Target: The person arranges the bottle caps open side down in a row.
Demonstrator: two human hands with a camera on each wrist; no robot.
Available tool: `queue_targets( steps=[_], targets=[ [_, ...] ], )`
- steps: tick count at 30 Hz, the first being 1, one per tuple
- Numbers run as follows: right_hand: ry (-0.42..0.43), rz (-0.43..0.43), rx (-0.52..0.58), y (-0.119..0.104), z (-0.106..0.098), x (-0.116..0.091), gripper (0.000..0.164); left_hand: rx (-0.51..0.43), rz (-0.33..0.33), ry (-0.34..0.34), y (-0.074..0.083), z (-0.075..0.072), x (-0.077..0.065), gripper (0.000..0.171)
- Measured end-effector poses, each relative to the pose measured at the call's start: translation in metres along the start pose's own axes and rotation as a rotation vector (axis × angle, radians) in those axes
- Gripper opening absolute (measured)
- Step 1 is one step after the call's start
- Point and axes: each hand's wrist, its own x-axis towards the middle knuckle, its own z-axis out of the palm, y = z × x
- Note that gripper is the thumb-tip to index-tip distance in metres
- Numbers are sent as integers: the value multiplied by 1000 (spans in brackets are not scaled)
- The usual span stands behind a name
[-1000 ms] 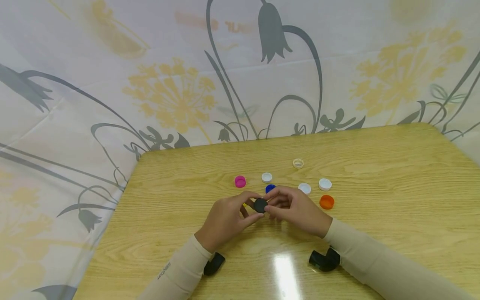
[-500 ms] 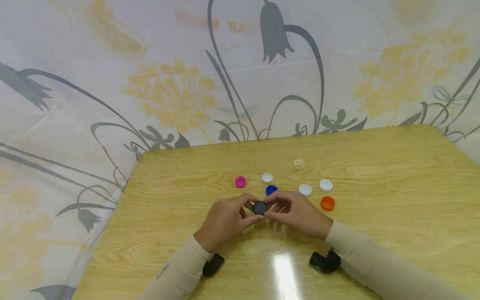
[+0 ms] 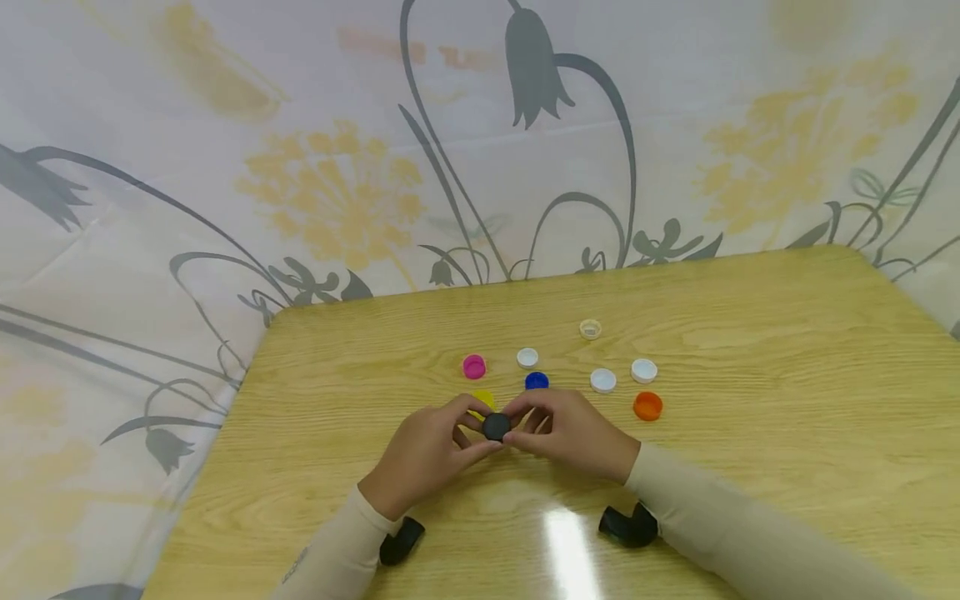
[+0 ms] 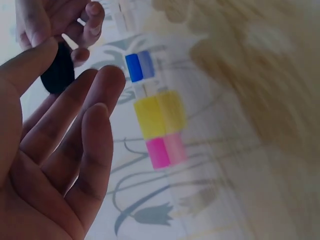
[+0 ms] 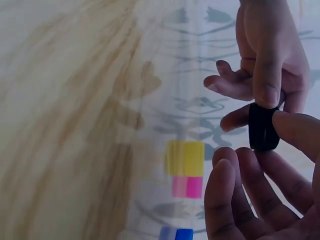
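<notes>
Between both hands, a round black bottle cap (image 3: 497, 427) is held just off the wooden table. My left hand (image 3: 427, 457) pinches its left edge between thumb and fingers. From the other side, my right hand (image 3: 576, 435) pinches the same cap with thumb and forefinger. Seen in the left wrist view, the black cap (image 4: 57, 71) stands edge-on, and its dark side wall (image 5: 264, 127) shows in the right wrist view. Just beyond the left fingers lies a yellow cap (image 3: 484, 400), partly covered by them. A blue cap (image 3: 536, 381) sits right behind the right fingers.
A pink cap (image 3: 474, 366), a small white cap (image 3: 527, 358) and a cream cap (image 3: 590, 329) lie farther back. To the right are two white caps (image 3: 603, 381) and an orange cap (image 3: 648, 406). A patterned cloth (image 3: 480, 150) hangs behind the wooden table (image 3: 787, 350).
Both hands have shifted slightly left and toward the person with the black cap, uncovering more of the yellow and blue caps. The head view has turned a little. Both hands keep their hold.
</notes>
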Motion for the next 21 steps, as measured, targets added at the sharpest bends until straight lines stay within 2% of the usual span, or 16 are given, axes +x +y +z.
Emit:
queue_targets(
  steps=[8,21],
  targets=[
    [-57,30,-29,-3,13,11,22,9,-62,-104,-14,-8,-8,30],
    [-130,63,-61,-2,26,23,21,-3,-80,-203,-30,-16,-8,28]
  ],
)
